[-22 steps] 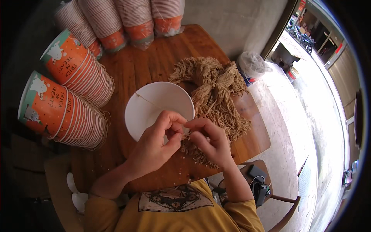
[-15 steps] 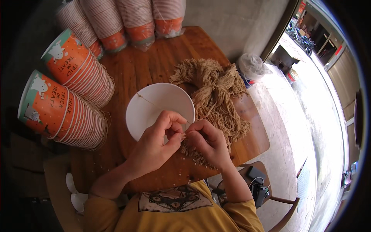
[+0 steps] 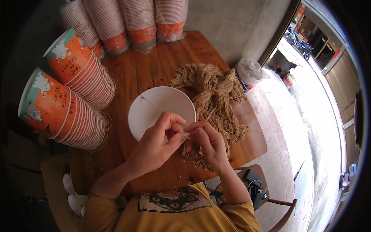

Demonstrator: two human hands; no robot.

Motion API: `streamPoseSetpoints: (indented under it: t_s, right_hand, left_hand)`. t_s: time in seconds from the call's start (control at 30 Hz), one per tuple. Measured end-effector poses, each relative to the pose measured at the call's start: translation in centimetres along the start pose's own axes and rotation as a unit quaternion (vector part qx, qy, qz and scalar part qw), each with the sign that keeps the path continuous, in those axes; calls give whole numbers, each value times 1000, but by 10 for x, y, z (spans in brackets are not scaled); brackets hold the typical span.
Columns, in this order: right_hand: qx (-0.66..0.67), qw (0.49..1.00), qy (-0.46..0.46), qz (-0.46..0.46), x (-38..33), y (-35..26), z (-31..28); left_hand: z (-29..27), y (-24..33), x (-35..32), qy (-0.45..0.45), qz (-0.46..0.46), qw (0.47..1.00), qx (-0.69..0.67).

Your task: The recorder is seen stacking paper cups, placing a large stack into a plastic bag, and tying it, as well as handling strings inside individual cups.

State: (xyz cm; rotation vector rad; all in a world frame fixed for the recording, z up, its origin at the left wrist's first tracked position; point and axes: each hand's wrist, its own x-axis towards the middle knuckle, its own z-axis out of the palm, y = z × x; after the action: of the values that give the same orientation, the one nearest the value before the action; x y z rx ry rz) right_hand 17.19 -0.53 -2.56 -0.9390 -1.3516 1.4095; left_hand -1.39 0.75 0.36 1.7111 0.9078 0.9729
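Note:
My left hand and my right hand meet over the near rim of a white paper cup that lies on the wooden table. Both hands pinch the end of a thin tan string between thumb and fingers. The same string runs across the cup's white inside toward its far rim. A big tangled bundle of tan string lies just right of the cup, partly under my right hand.
Two stacks of orange printed paper cups lie on their sides at the left. More cup stacks in clear wrap stand at the back. A white plastic bag sits off the table's right edge. Small crumbs litter the near table edge.
Both hands have stayed at the cup's near rim, with only small finger movement on the string. The cup and the bundle have not moved.

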Motion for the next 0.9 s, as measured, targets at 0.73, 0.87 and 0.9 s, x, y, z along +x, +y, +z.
streamPoseSetpoints:
  t_s: [0.73, 0.87, 0.9]
  right_hand:
    - [-217, 970, 65, -85, -8, 0, 5]
    - [-302, 935, 91, -164, -6, 6, 7]
    - [-315, 926, 99, -182, -5, 7, 7]
  left_hand:
    - [0, 2, 8, 0, -19, 999, -27]
    - [-1, 3, 11, -8, -56, 997, -52]
    - [-1, 1, 11, -7, -57, 997, -53]
